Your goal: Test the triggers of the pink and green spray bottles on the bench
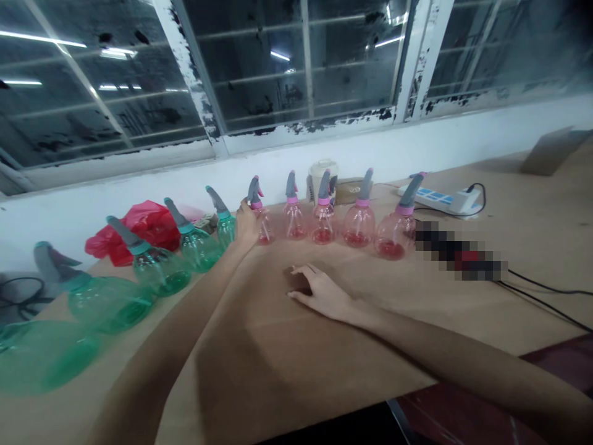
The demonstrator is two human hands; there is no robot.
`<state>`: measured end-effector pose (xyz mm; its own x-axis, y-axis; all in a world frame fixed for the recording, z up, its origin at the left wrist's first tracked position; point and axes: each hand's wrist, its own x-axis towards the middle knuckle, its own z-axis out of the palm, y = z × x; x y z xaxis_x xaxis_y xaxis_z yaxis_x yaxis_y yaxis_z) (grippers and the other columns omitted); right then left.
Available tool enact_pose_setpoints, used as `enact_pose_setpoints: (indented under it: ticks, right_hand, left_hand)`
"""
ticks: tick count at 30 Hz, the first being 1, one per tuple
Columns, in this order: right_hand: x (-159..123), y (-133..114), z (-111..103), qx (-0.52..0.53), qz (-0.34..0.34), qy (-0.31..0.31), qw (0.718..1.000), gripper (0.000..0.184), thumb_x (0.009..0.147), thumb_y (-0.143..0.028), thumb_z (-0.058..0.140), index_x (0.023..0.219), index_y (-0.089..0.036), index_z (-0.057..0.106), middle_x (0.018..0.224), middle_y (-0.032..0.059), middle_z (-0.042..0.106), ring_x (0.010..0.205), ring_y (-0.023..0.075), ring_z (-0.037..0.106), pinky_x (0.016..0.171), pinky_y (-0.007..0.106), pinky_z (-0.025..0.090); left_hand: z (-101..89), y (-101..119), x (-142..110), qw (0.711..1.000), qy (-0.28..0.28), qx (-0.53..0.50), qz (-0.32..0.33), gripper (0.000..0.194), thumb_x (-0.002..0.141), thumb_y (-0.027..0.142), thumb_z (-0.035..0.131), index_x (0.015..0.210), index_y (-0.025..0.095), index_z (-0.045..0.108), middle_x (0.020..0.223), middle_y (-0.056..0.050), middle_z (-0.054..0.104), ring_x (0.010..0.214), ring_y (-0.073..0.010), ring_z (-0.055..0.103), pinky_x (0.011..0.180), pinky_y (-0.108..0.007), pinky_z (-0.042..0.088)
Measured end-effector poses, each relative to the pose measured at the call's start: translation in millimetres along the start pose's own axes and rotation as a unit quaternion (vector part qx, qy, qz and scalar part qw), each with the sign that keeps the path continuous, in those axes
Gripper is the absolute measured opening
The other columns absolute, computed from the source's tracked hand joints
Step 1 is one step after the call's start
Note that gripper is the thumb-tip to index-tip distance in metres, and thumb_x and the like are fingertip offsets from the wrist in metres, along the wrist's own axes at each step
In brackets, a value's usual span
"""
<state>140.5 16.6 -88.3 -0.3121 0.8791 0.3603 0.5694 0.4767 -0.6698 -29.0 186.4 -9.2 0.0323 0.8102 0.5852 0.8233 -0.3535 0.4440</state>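
My left hand (248, 224) reaches to the back of the table, its fingers closed at the neck of a pink spray bottle (265, 232) with a grey trigger head. The hand partly hides that bottle and the green spray bottle (225, 230) just left of it. My right hand (322, 293) rests low over the bare tabletop, thumb and fingers apart with nothing between them. Several more pink spray bottles (359, 224) stand upright in a row to the right. Toward the near left curves a line of green spray bottles (162, 272).
A crumpled red plastic bag (139, 232) lies behind the green bottles. Against the wall stands a white tub (323, 176). At right are a power strip (428, 199) with a plugged-in adapter, a pixelated dark object (456, 250) with cables, and a cardboard piece (551, 151).
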Motion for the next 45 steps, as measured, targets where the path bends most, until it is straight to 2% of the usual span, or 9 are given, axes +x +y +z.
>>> enact_pose_setpoints:
  ticks: [8, 14, 19, 22, 25, 29, 36, 41, 45]
  right_hand:
    - [0, 4, 3, 0.003, -0.004, 0.006, 1.0, 0.035, 0.081, -0.026, 0.066, 0.112, -0.015, 0.052, 0.118, 0.0134, 0.058, 0.114, 0.0244, 0.055, 0.1, 0.042, 0.042]
    - [2, 9, 7, 0.01, -0.013, 0.013, 1.0, 0.035, 0.082, -0.027, 0.065, 0.113, -0.016, 0.052, 0.119, 0.0126, 0.057, 0.113, 0.0244, 0.056, 0.1, 0.043, 0.042]
    - [3, 6, 7, 0.009, -0.015, 0.02, 1.0, 0.039, 0.081, -0.028, 0.066, 0.115, -0.016, 0.051, 0.117, 0.0126, 0.059, 0.115, 0.0245, 0.055, 0.099, 0.042, 0.043]
    - [2, 5, 7, 0.01, -0.014, 0.022, 1.0, 0.039, 0.081, -0.028, 0.066, 0.114, -0.014, 0.051, 0.117, 0.0136, 0.059, 0.114, 0.0247, 0.056, 0.1, 0.041, 0.043]
    - [2, 4, 6, 0.011, -0.016, 0.019, 1.0, 0.039, 0.081, -0.028, 0.067, 0.113, -0.012, 0.052, 0.117, 0.0148, 0.059, 0.114, 0.0252, 0.056, 0.1, 0.041, 0.043]
    - [2, 3, 6, 0.012, -0.014, 0.016, 1.0, 0.038, 0.081, -0.027, 0.067, 0.113, -0.015, 0.052, 0.117, 0.014, 0.058, 0.115, 0.0256, 0.055, 0.1, 0.043, 0.042]
    - [1, 3, 5, 0.01, -0.008, 0.008, 1.0, 0.037, 0.081, -0.026, 0.066, 0.113, -0.016, 0.052, 0.118, 0.0133, 0.058, 0.115, 0.0253, 0.055, 0.1, 0.044, 0.042]
    - [1, 2, 4, 0.008, -0.004, 0.004, 1.0, 0.038, 0.081, -0.027, 0.066, 0.113, -0.014, 0.052, 0.118, 0.0141, 0.057, 0.114, 0.025, 0.055, 0.1, 0.043, 0.042]
    - [1, 2, 4, 0.0, -0.001, 0.001, 1.0, 0.036, 0.081, -0.026, 0.067, 0.112, -0.015, 0.053, 0.117, 0.0128, 0.058, 0.112, 0.0245, 0.056, 0.099, 0.041, 0.043]
  left_hand:
    - [-5.3, 1, -11, 0.997, 0.06, -0.02, 0.043, 0.051, 0.082, 0.032, 0.059, 0.124, 0.011, 0.04, 0.126, -0.02, 0.047, 0.124, -0.0333, 0.044, 0.104, -0.05, 0.035]
    - [-9.9, 36, -30, 0.982, 0.108, -0.038, 0.152, 0.037, 0.085, 0.029, 0.053, 0.119, 0.017, 0.045, 0.119, -0.014, 0.045, 0.117, -0.0275, 0.045, 0.103, -0.046, 0.039]
    - [-9.7, 61, -18, 0.983, 0.169, 0.054, 0.052, 0.073, 0.072, 0.046, 0.068, 0.128, 0.014, 0.037, 0.133, -0.023, 0.03, 0.124, -0.042, 0.034, 0.1, -0.059, 0.035]
    - [-8.7, 62, -14, 0.987, 0.13, 0.094, 0.017, 0.08, 0.067, 0.054, 0.07, 0.129, 0.016, 0.038, 0.136, -0.024, 0.026, 0.122, -0.0469, 0.034, 0.093, -0.061, 0.039]
    - [-10.8, 61, -12, 0.989, 0.102, 0.107, 0.005, 0.066, 0.071, 0.052, 0.068, 0.122, 0.018, 0.046, 0.127, -0.02, 0.035, 0.117, -0.0421, 0.043, 0.09, -0.054, 0.044]
    - [-19.4, 61, -1, 0.993, 0.049, 0.101, -0.021, 0.045, 0.074, 0.037, 0.067, 0.113, 0.019, 0.052, 0.12, -0.017, 0.042, 0.105, -0.035, 0.056, 0.087, -0.048, 0.048]
    - [-27.9, 37, 40, 0.997, -0.021, 0.075, 0.014, 0.033, 0.065, 0.018, 0.071, 0.097, 0.021, 0.061, 0.098, -0.007, 0.062, 0.094, -0.0263, 0.062, 0.089, -0.04, 0.048]
    - [-23.5, 22, 55, 0.998, -0.018, 0.034, 0.05, 0.012, 0.07, 0.014, 0.063, 0.08, 0.021, 0.065, 0.09, -0.001, 0.07, 0.087, -0.0207, 0.066, 0.084, -0.032, 0.05]
    - [-20.0, 21, 55, 0.997, 0.022, 0.017, 0.066, 0.01, 0.071, 0.013, 0.061, 0.077, 0.02, 0.065, 0.089, -0.003, 0.071, 0.089, -0.0223, 0.065, 0.089, -0.036, 0.048]
